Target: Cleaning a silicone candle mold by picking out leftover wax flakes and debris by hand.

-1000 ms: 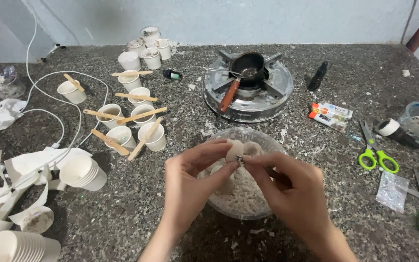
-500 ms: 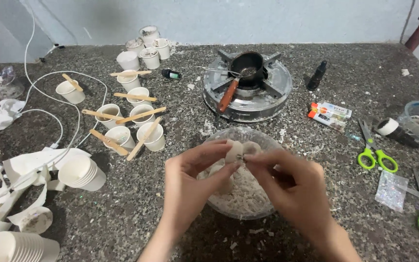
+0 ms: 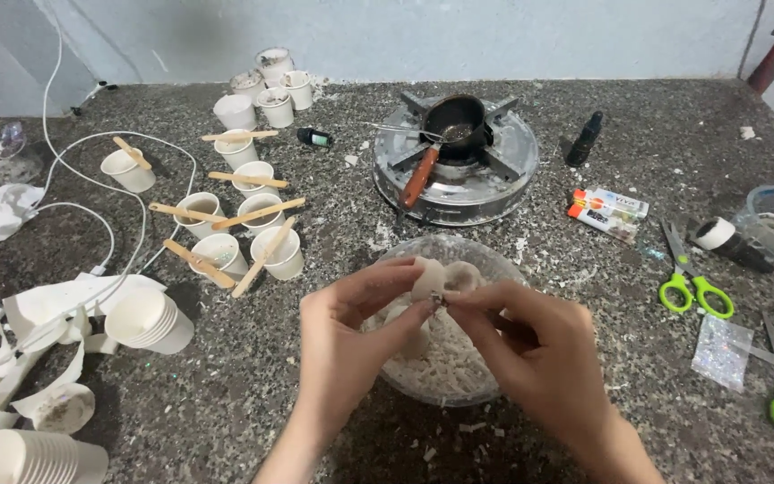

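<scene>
While poised above the clear glass bowl [image 3: 494, 260] of crumbly white flakes, both hands' fingers [image 3: 405, 309] pinching a small pale waxy lump [image 3: 429, 278].

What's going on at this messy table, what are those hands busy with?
A person's left hand and right hand pinch a small whitish lump together over a clear bowl of white flakes. Behind it a little dark pot sits on a round metal stove. Paper cups with wooden sticks stand to the left, green scissors to the right.
</scene>
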